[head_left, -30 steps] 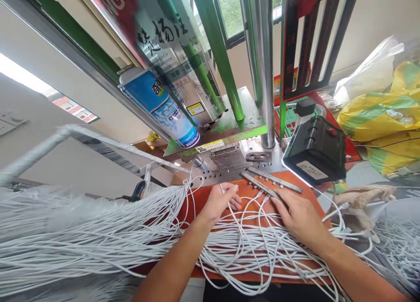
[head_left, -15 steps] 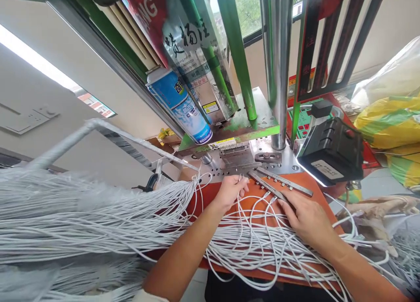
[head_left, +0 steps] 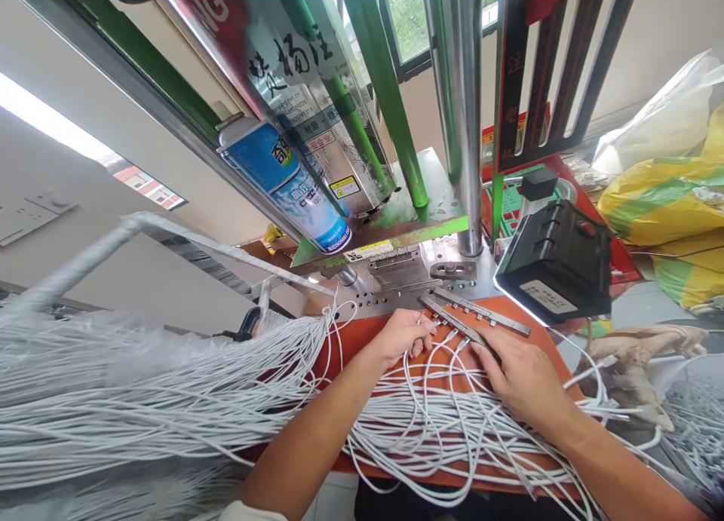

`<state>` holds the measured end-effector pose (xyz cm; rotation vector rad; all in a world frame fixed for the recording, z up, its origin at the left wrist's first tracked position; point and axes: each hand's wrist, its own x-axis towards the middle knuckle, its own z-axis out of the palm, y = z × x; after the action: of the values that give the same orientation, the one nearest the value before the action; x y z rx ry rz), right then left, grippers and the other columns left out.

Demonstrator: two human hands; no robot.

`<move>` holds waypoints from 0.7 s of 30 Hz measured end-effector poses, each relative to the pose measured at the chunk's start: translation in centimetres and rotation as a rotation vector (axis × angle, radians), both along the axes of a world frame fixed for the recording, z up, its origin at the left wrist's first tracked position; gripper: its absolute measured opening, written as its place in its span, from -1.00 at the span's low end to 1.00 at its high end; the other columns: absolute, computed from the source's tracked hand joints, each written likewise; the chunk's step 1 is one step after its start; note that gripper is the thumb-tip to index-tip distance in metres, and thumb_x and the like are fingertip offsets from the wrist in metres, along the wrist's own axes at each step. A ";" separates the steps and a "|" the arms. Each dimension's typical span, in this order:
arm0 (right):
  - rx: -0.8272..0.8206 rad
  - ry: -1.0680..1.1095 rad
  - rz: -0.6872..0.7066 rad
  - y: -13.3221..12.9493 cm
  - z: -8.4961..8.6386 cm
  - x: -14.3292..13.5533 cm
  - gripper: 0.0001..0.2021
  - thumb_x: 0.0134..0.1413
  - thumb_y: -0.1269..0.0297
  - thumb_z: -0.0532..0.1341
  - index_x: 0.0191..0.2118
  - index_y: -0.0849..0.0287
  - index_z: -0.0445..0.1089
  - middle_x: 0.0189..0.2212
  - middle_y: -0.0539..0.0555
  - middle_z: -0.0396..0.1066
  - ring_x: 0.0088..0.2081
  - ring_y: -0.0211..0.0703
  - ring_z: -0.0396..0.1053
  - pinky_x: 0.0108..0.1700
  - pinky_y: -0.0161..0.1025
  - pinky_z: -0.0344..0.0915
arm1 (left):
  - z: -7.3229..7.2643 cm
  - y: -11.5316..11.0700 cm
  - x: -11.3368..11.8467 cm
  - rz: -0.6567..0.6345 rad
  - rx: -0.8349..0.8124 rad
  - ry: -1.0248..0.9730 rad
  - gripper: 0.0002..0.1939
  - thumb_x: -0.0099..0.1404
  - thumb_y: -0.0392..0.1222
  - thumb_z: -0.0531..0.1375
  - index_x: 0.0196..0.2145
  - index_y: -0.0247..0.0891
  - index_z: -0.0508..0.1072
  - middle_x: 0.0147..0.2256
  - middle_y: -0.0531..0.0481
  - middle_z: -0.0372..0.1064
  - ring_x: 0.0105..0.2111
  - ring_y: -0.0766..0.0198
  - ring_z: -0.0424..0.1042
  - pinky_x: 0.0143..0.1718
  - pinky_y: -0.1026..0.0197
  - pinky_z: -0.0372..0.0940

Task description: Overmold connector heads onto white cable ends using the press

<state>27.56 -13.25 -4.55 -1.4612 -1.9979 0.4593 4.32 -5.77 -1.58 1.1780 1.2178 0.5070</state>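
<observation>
Left hand [head_left: 408, 334] pinching a white cable [head_left: 415, 385], right hand [head_left: 517, 366] gripping a slotted metal bar [head_left: 452, 319] over the orange worktop [head_left: 362, 340], lower center of the frame.

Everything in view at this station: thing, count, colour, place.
metal bars: two, dark grey, over orange work surface
white cables: too many to count, heaped front and left
orange work surface: one, below hands
press: one, green and steel, ahead
spray can: one, blue and white, left on press
black box: one, right of press
control panel: one, green with red surround, behind black box
patterned bag material: yellow and green, far right, count unclear
plastic bag: one, whitish, above patterned bag material
cloth: beige, right, count unclear
window: dark-framed, top, partly hidden
left hand: one, holding cable by near bar
right hand: one, gripping near bar's end
</observation>
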 end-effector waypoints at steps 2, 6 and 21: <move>-0.001 0.006 -0.006 0.0 0.1 0.0 -0.67 0.46 0.13 -0.02 -0.10 0.12 0.46 -0.25 0.12 0.56 -0.21 0.02 0.51 -0.18 -0.10 0.33 | 0.1 -0.1 0.0 -0.009 -0.004 -0.003 -0.74 0.16 -0.07 0.33 -0.39 -0.36 0.48 -0.59 0.01 0.42 -0.73 0.47 0.20 -0.69 0.37 0.00; 0.009 0.012 -0.009 -0.1 0.2 -0.1 -0.68 0.45 0.13 -0.01 -0.12 0.10 0.45 -0.28 0.13 0.55 -0.24 0.01 0.50 -0.19 -0.12 0.31 | 0.4 -0.3 0.1 -0.016 -0.006 -0.006 -0.75 0.19 -0.08 0.30 -0.37 -0.37 0.50 -0.59 0.00 0.41 -0.72 0.47 0.18 -0.67 0.37 -0.01; -0.017 0.024 0.120 0.0 0.3 0.1 -0.71 0.47 0.12 0.00 -0.13 0.11 0.41 -0.28 0.09 0.53 -0.28 -0.04 0.46 -0.21 -0.14 0.26 | 0.2 -0.7 0.8 -0.028 -0.008 -0.009 -0.64 0.29 0.04 0.28 -0.43 -0.35 0.44 -0.63 -0.02 0.40 -0.75 0.45 0.20 -0.70 0.38 0.03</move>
<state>27.67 -13.28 -4.24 -1.3447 -2.0753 0.5432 5.16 -6.51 -1.39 1.1830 1.1933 0.4852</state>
